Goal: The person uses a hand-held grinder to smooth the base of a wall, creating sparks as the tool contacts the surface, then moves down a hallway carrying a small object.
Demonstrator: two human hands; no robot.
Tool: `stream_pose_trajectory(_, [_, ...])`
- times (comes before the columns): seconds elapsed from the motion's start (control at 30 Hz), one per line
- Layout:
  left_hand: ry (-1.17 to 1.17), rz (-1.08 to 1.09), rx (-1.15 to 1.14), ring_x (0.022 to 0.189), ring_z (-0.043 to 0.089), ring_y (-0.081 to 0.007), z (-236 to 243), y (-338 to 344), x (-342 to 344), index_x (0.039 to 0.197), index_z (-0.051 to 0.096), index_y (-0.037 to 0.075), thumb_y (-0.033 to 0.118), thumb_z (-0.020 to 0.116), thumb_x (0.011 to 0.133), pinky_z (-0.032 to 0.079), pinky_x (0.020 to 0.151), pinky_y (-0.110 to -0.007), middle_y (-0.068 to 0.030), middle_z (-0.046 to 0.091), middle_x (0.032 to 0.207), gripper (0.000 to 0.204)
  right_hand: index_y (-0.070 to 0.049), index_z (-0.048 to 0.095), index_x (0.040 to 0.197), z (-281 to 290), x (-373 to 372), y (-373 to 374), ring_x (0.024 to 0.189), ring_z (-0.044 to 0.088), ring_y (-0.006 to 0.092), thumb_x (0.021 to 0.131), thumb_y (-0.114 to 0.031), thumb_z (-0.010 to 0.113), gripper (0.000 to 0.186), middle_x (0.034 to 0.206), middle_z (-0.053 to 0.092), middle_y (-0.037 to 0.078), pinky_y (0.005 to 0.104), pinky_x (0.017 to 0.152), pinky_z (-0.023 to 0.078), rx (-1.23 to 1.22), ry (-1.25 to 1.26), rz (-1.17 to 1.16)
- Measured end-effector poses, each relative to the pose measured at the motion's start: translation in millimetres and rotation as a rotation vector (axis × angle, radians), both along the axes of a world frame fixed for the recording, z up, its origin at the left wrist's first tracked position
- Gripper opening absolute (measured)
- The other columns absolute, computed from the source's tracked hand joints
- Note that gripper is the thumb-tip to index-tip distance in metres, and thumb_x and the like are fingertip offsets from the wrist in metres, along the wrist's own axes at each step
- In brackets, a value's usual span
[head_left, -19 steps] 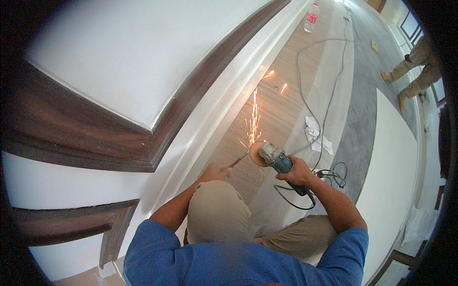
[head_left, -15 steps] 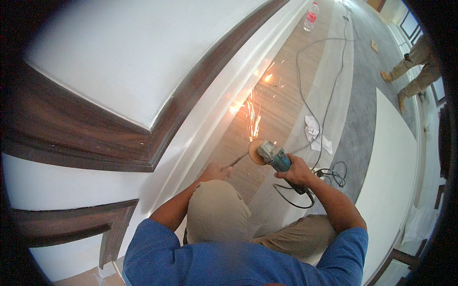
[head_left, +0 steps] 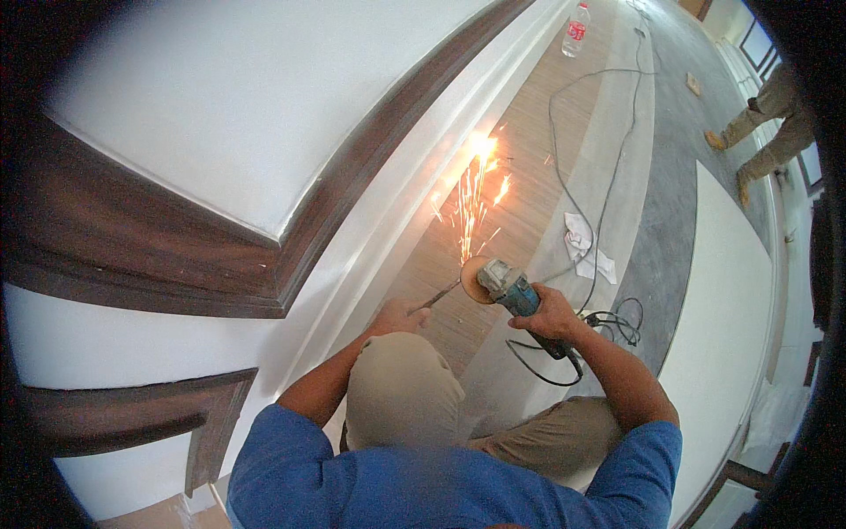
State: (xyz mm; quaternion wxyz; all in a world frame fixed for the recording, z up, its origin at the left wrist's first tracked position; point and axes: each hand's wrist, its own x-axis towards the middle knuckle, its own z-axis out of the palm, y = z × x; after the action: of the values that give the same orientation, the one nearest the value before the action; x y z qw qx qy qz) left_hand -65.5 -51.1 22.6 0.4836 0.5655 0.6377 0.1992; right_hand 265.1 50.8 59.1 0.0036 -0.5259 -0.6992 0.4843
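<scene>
Looking down over the worker's head, the floor [head_left: 542, 106] runs in strips: wood-look by the wall, a pale band next, then grey. The white wall [head_left: 220, 115] on the left carries dark brown moulding [head_left: 256, 286], and one large white panel [head_left: 718, 291] lies along the right.

Two hands are busy here. The left hand [head_left: 397, 319] is clenched round one thin dark rod [head_left: 441, 298]; the right hand [head_left: 550, 316] grasps the body of one blue-green and grey angle grinder [head_left: 511, 286]. Its one tan disc [head_left: 473, 280] meets the rod's far tip, in front of the knees over the wood-look strip, and bright sparks [head_left: 473, 203] shoot toward the wall.

I count one clear bottle [head_left: 575, 33] with a red cap, and crumpled white paper or cloth [head_left: 589, 251], one piece or two, I can't tell. Dark cable [head_left: 552, 132] winds about. One other person [head_left: 780, 115] stands off right, two tan shoes showing.
</scene>
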Motion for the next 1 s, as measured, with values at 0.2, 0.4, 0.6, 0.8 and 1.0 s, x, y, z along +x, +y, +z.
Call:
stream_pose_trajectory(0.2, [0.065, 0.053, -0.072, 0.055, 0.048, -0.0099, -15.5, -4.0, -5.1, 0.087, 0.071, 0.003, 0.035, 0.061, 0.093, 0.039, 0.052, -0.031, -0.0004, 0.054, 0.058, 0.035, -0.001, 0.06, 0.118, -6.3, 0.1, 1.1, 0.099, 0.066, 0.035, 0.059, -0.039, 0.085, 0.075, 0.106, 0.068, 0.02, 0.0414, 0.09, 0.05, 0.0, -0.007, -0.007])
stream_pose_trajectory(0.4, [0.019, 0.008, -0.028, 0.054, 0.048, -0.0102, 4.1, 0.3, 0.0, 0.087, 0.071, 0.003, 0.034, 0.061, 0.093, 0.039, 0.051, -0.032, -0.0004, 0.054, 0.058, 0.033, -0.001, 0.06, 0.118, -12.6, 5.2, 3.7, 0.1, 0.066, 0.0347, 0.061, -0.039, 0.085, 0.074, 0.108, 0.068, 0.021, 0.0409, 0.091, 0.05, 0.006, 0.015, 0.003])
stream_pose_trajectory(0.6, [0.003, -0.023, -0.026, 0.053, 0.049, -0.0116, -4.0, -0.5, -1.3, 0.086, 0.071, 0.004, 0.04, 0.06, 0.094, 0.039, 0.051, -0.033, -0.0013, 0.054, 0.057, 0.039, 0.0, 0.061, 0.114, -11.2, 4.8, 2.7, 0.098, 0.066, 0.0344, 0.062, -0.04, 0.084, 0.07, 0.105, 0.068, 0.02, 0.0419, 0.089, 0.051, 0.074, -0.007, -0.042])
stream_pose_trajectory(0.8, [0.072, -0.013, -0.19, 0.077, 0.064, -0.0227, 11.5, 3.4, 0.1, 0.092, 0.073, 0.004, 0.033, 0.061, 0.091, 0.048, 0.075, -0.037, -0.0117, 0.069, 0.079, 0.031, 0.0, 0.061, 0.114, 1.0, 1.0, 7.4, 0.097, 0.067, 0.0343, 0.061, -0.041, 0.084, 0.071, 0.105, 0.069, 0.02, 0.0416, 0.087, 0.052, 0.068, -0.08, -0.077])
stream_pose_trajectory(1.0, [0.065, -0.014, -0.208, 0.077, 0.064, -0.0209, 10.6, 2.0, -1.8, 0.093, 0.073, 0.005, 0.036, 0.06, 0.091, 0.048, 0.073, -0.038, -0.0116, 0.068, 0.078, 0.033, -0.001, 0.061, 0.116, -1.8, -2.7, -0.2, 0.097, 0.066, 0.0344, 0.061, -0.04, 0.084, 0.071, 0.104, 0.069, 0.02, 0.0414, 0.088, 0.051, 0.03, -0.016, -0.014])
